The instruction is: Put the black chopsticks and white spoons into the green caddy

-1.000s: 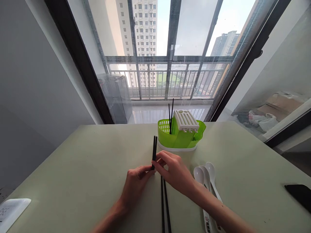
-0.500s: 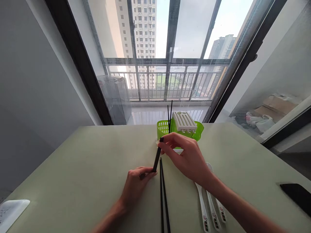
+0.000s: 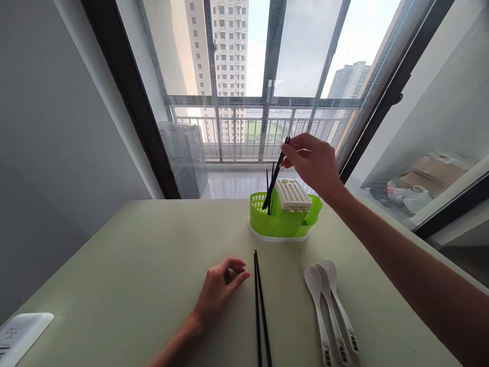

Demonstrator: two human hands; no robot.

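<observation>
Pinched near their upper ends, a pair of black chopsticks [image 3: 275, 174] hangs tilted from my right hand [image 3: 315, 159]. Their lower ends reach over or into the left, perforated compartment of a green utensil holder [image 3: 280, 224]. Two thin black chopsticks [image 3: 267, 178] stand in that same compartment. My left hand [image 3: 219, 285] rests on the table with fingers curled and a gap between thumb and forefinger, holding nothing. Just right of it, another pair of black chopsticks [image 3: 261, 306] lies on the table, tips nearly together.
Three white spoons [image 3: 324, 306] lie side by side at the right. The holder has a white slotted rack [image 3: 293, 193] on top and a white base. A white object with markings [image 3: 25, 331] sits at the table's left edge. Beyond the table is a glass window [image 3: 267, 102].
My right hand has carried the chopsticks up and away from my left hand to the green holder. The left hand has let go of them and stayed near its place.
</observation>
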